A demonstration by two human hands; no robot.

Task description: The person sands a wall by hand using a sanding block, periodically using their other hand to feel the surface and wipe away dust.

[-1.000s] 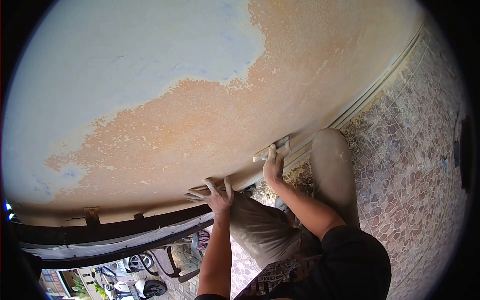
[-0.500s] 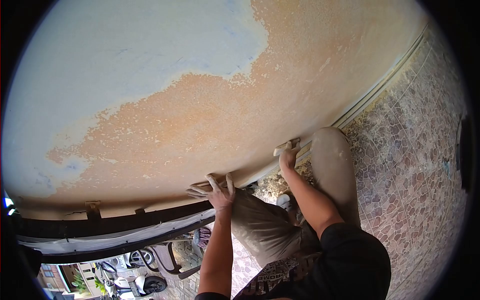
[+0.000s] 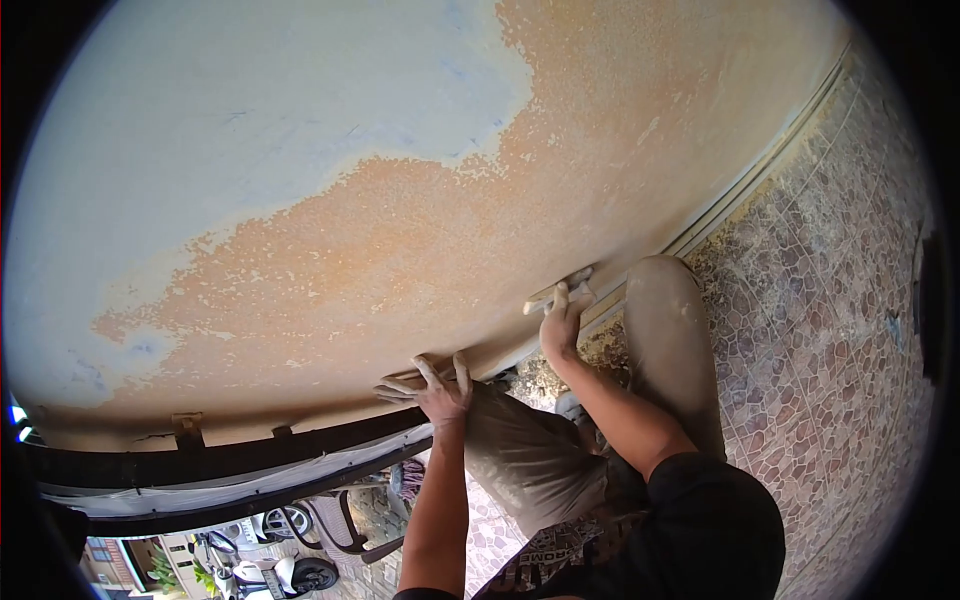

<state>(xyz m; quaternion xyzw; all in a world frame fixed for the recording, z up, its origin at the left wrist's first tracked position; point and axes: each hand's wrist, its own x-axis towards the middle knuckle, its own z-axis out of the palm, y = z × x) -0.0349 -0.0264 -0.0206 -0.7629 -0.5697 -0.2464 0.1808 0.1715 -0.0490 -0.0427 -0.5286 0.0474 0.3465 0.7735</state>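
Observation:
Spread fingers of my left hand (image 3: 440, 393) rest on the lower part of the wall (image 3: 400, 240), beside my bent knee. Dust coats them, and nothing is in that hand. My right hand (image 3: 562, 325) is closed around a narrow, pale sanding block (image 3: 543, 301), which lies against the wall low down, just above the baseboard (image 3: 690, 240). Part of the block is covered by the fingers. The wall has a worn peach patch with pale flecks, bordered by smooth whitish paint.
My raised knee (image 3: 665, 310) stands close to the right of the working hand. Stone-patterned floor tiles (image 3: 790, 400) carry pale dust along the wall. At lower left are a dark-framed edge (image 3: 240, 450), a chair (image 3: 345, 525) and parked motorcycles (image 3: 265, 575).
My right hand has slid the sanding block a short way left along the wall. My left hand keeps its place on the wall.

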